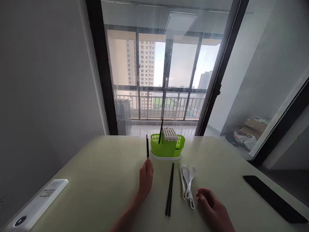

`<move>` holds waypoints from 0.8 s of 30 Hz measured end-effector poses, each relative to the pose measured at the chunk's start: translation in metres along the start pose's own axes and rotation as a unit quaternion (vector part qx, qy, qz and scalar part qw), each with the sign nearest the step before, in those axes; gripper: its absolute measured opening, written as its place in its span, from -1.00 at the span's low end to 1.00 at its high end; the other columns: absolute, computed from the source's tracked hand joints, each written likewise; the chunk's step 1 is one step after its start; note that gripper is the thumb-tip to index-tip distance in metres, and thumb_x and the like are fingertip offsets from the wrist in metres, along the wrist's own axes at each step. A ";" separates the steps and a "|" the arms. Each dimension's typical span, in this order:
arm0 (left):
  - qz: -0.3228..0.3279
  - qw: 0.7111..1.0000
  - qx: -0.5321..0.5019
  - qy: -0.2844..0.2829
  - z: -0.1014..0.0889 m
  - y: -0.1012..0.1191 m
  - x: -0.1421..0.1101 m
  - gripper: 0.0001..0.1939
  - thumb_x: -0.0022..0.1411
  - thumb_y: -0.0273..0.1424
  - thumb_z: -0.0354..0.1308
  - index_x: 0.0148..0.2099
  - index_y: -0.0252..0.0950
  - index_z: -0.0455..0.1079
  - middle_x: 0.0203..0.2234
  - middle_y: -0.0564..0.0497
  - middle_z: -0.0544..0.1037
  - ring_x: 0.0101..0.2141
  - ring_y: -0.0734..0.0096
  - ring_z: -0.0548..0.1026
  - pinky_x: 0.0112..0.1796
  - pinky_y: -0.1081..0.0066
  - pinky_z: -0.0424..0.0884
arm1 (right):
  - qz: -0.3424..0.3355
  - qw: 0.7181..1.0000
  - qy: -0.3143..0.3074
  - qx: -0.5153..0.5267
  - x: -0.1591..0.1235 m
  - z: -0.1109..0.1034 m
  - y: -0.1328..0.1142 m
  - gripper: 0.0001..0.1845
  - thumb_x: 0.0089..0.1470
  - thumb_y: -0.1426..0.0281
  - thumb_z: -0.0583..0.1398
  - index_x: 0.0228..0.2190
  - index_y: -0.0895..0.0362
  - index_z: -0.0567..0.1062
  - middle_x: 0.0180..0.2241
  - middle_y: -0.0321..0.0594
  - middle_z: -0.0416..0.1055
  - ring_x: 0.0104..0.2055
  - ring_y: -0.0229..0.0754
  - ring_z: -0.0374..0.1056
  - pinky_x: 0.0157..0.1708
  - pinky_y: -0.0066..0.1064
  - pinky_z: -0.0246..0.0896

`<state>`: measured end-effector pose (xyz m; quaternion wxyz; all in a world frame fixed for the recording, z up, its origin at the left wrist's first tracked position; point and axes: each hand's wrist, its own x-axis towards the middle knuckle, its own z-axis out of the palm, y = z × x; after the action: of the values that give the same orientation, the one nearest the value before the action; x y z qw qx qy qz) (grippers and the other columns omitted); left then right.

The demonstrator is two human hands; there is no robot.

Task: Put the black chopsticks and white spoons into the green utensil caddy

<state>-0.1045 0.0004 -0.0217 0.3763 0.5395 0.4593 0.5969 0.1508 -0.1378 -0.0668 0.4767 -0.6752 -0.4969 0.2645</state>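
My left hand is closed around black chopsticks, which point up just left of the green utensil holder. Another black stick leans inside the holder's left compartment, and a white slotted piece sits across its middle. A pair of black chopsticks lies on the table between my hands. Right of that pair, several white spoons lie in a loose bunch. My right hand rests beside the spoon handles with fingers curled; whether it holds anything is hidden.
The pale table spreads out beneath everything. A white box-like object lies at the left edge, and a flat black object at the right edge. Behind the table stands a glass sliding door.
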 end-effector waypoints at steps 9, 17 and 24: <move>-0.055 0.998 0.022 -0.032 0.002 -0.012 0.005 -0.28 0.11 0.31 0.07 -0.55 -0.16 -0.15 -0.68 0.21 -0.08 -0.60 0.58 -0.08 -0.57 0.42 -0.16 | -0.010 1.000 -0.004 0.007 0.001 0.000 0.005 -0.58 0.10 0.00 0.15 -0.24 0.06 0.55 -0.23 -0.13 0.63 -0.21 -0.04 0.56 -0.21 -0.38 0.43; -0.066 0.994 0.054 -0.066 0.006 -0.013 0.007 -0.30 0.11 0.25 0.11 -0.58 -0.16 -0.14 -0.69 0.19 -0.07 -0.59 0.56 -0.08 -0.54 0.38 -0.17 | -0.015 1.000 -0.008 -0.003 0.001 0.000 0.003 -0.56 0.11 -0.04 0.13 -0.26 0.04 0.54 -0.28 -0.15 0.62 -0.23 -0.03 0.56 -0.22 -0.36 0.43; -0.057 0.992 0.074 -0.088 0.006 -0.012 0.001 -0.31 0.15 0.25 0.06 -0.57 -0.17 -0.13 -0.68 0.17 -0.05 -0.57 0.54 -0.07 -0.51 0.37 -0.16 | -0.052 0.998 0.009 0.034 -0.002 -0.002 -0.008 -0.58 0.14 -0.03 0.14 -0.28 0.05 0.53 -0.35 -0.17 0.60 -0.32 -0.06 0.54 -0.28 -0.34 0.45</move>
<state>-0.0989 0.0062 -0.0324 0.4079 0.5888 0.4974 0.4894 0.1486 -0.1401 -0.0583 0.5173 -0.6342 -0.5175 0.2498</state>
